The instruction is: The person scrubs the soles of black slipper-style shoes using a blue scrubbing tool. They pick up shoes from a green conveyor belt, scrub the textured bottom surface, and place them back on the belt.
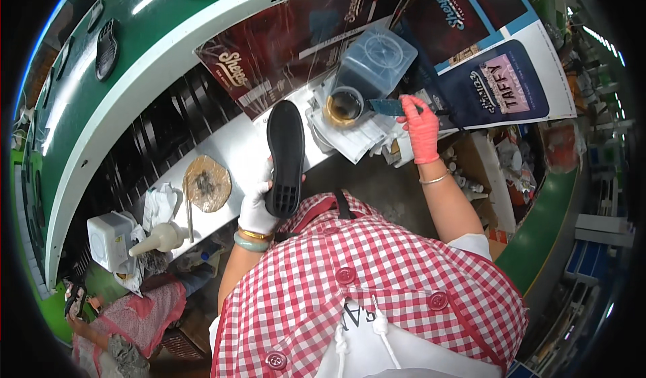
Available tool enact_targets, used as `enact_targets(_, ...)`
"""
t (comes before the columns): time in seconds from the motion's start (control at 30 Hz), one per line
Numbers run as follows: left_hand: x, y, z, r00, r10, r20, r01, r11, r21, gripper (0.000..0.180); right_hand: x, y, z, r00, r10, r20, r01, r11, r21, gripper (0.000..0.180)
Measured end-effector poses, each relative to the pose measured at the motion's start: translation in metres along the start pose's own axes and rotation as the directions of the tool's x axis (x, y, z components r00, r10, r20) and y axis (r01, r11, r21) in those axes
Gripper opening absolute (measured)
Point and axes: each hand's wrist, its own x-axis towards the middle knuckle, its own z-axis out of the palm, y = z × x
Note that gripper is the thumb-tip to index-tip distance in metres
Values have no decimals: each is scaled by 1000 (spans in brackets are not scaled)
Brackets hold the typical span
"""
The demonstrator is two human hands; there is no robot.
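I am looking down past a red-checked shirt and a white apron that are filling the lower middle of the view and hiding whatever lies under them.

My left hand (256, 206), in a white glove, is gripping the heel end of a black sole (286, 156), fingers wrapped around its edge; the sole is standing tilted, tread side up, reaching over the near edge of the bench (232, 146). The palm is hidden behind the sole.

My right hand (421, 127), in a pink glove, is pinching a brush (387, 107) whose blue-grey head is pointing left toward a glue pot (345, 105). I cannot tell whether the bristles are touching the pot's rim. The pot is sitting near the bench's right end, on a pile of white cloths, with a clear plastic tub (375, 61) just behind it.

Toward the bench's left end a round brown pad (207, 183) is lying flat, and a white squeeze bottle (160, 238) is lying on its side beside a white box (110, 241) at the corner. Crumpled rags are lying around them, hard to make out.

At the lower left another person's patterned sleeve is being cut off by the rim.

Beyond the bench a green conveyor (155, 48) is curving away, carrying dark soles that are blurring toward the edge. Printed cartons (498, 82) are leaning at the upper right.
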Motion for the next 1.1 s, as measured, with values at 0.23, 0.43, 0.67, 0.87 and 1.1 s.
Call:
enact_targets(0.23,1,-1,1,1000,-1,24,1,1000,-8,72,-2,-4,12,1000,5,29,-6,1000,26,25)
enact_targets(0.43,-3,-8,2,999,-11,30,11,1000,-25,70,-13,-13,17,997,-56,56,54,998,37,27)
enact_targets(0.67,-4,-18,-1,999,-19,-46,18,1000,-15,56,-10,-2,44,981,-38,189,28,998,56,25)
enact_targets(0.87,-3,-16,-14,997,34,-72,-30,998,46,51,-9,7,50,979,-25,203,22,1000,18,25)
enact_targets(1.1,2,-17,-37,991,48,-121,-42,998,48,48,-9,1,50,986,-14,167,18,999,-28,26)
